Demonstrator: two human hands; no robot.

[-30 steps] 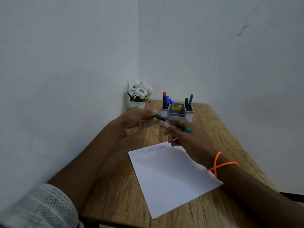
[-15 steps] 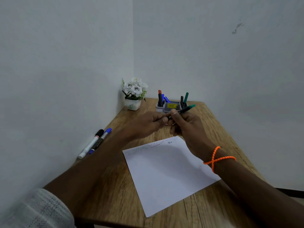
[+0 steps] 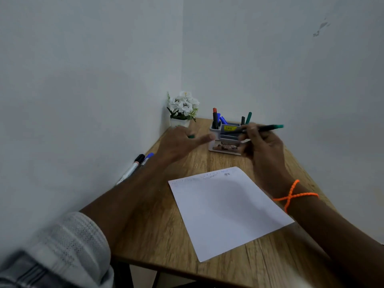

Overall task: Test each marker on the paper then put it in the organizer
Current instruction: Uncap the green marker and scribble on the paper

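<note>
The right hand (image 3: pixel 264 146) pinches a green marker (image 3: pixel 264 128) before the grey plastic organizer (image 3: pixel 225 140), partly hiding it. The left hand (image 3: pixel 178 142) holds its small green cap (image 3: pixel 191 136). Beside lie 2 markers (image 3: pixel 135 167) and smooth white paper (image 3: pixel 226 208) on the wooden table (image 3: pixel 158 235).

Hands separated since the earlier frames: right hand (image 3: pixel 262 142) now holds the uncapped black-barrelled green marker (image 3: pixel 264 128) alone, while left hand (image 3: pixel 178 142) has drawn away holding the small green cap (image 3: pixel 191 136).

Paper (image 3: pixel 226 208) flat on table (image 3: pixel 158 231) centre-front, organizer (image 3: pixel 225 140) behind it w/ markers (image 3: pixel 216 119) upright inside, flower pot (image 3: pixel 182 109) in far corner — left of organizer, two markers (image 3: pixel 135 166) along left wall edge.
</note>
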